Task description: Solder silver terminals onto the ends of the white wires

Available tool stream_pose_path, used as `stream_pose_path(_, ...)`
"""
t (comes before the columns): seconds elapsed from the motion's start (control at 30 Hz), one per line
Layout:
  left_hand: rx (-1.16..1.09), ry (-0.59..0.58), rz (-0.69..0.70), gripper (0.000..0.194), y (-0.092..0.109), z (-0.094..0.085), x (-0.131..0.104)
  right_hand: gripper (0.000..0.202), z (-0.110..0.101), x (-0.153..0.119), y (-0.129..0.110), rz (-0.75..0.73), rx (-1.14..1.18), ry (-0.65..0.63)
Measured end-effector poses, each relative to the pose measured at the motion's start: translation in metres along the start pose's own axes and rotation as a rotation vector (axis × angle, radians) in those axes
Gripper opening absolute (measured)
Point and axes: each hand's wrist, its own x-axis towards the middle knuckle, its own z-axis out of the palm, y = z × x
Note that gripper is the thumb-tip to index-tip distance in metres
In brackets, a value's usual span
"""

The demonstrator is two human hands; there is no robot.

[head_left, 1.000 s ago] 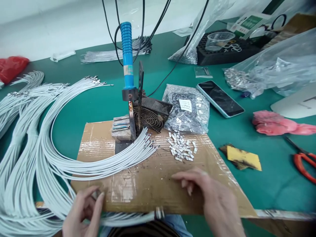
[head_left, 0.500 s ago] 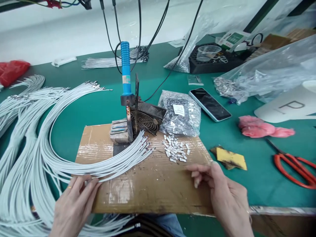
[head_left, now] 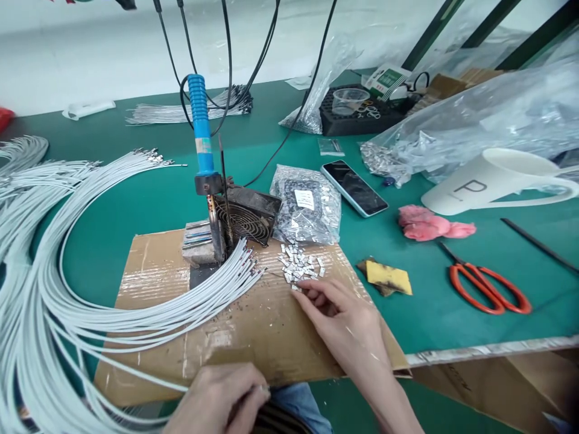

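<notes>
My left hand is curled closed at the cardboard's front edge. A single white cable runs from the big bundle into it, and a small shiny bit shows at its fingertips. My right hand pinches a small white-and-silver piece between thumb and fingers, at the near side of a loose pile of such pieces. Left of that pile, the white cable bundle curves over the cardboard sheet, its dark-tipped ends fanned out beside a blue-handled soldering iron held upright.
Behind the cardboard sit a dusty fan, a clear bag of parts and a phone. To the right lie a yellow sponge, red-handled scissors, a pink cloth and a white mug on its side.
My left hand has moved right and towards me, drawing one cable away from the bundle. My right hand has reached left to the pile and pinched a piece. The view has shifted right.
</notes>
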Motion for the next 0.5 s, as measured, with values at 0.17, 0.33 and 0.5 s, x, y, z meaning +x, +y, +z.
stream_pose_path(0.17,-0.236,0.18,-0.244,0.026,0.008,-0.006,0.018,0.021,0.008,0.001,0.003,-0.058,-0.063,-0.016)
stream_pose_path(0.33,-0.505,0.331,-0.404,0.025,0.011,-0.014,0.017,0.019,0.003,-0.006,0.004,0.043,0.016,-0.024)
stream_pose_path(0.5,-0.644,0.353,-0.488,0.044,0.02,-0.023,0.019,0.023,0.014,-0.026,-0.015,0.16,0.264,-0.131)
